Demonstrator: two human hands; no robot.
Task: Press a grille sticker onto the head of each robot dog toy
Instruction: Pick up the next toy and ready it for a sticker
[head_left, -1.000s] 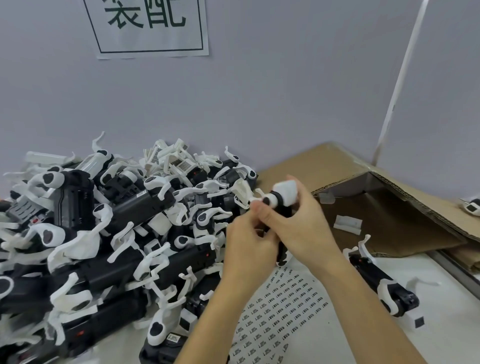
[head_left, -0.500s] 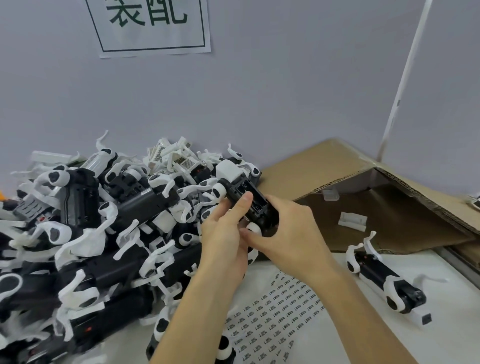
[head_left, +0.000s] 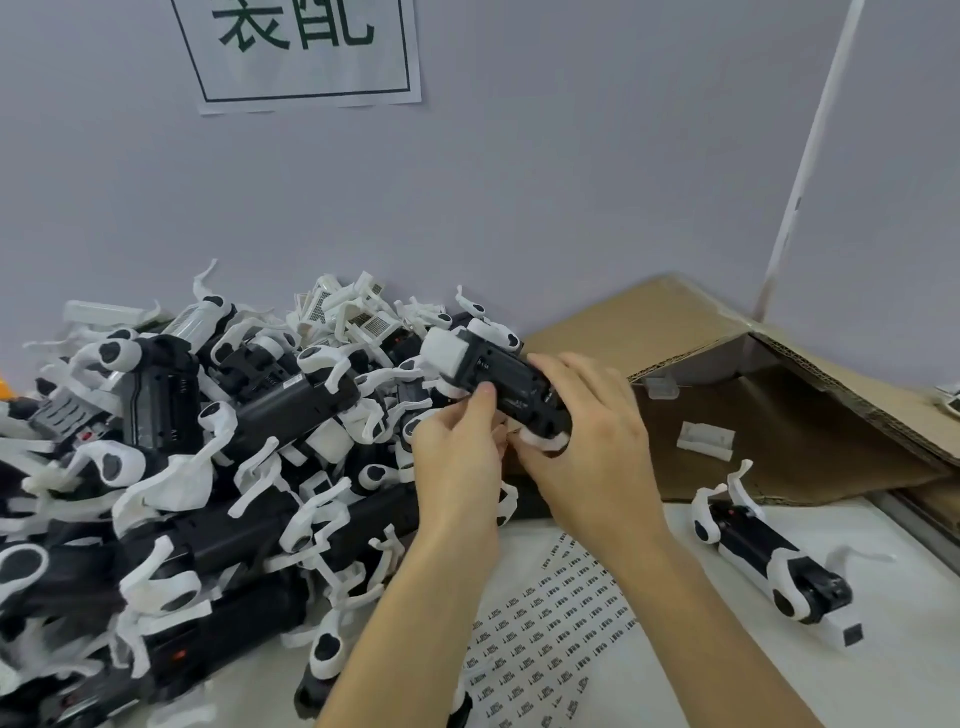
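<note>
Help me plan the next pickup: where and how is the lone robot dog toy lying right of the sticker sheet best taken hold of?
Probably by the black body of the lone robot dog toy, gripped across its width from above. It lies flat on the table, apart from the sticker sheet and the pile, so its long sides seem open; the thin white legs stick out and look flimsy.

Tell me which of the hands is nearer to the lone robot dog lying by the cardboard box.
Right. The right hand is on the lone robot dog's side, though well short of it, gripping the held toy. The left hand sits farther away, toward the pile.
</note>
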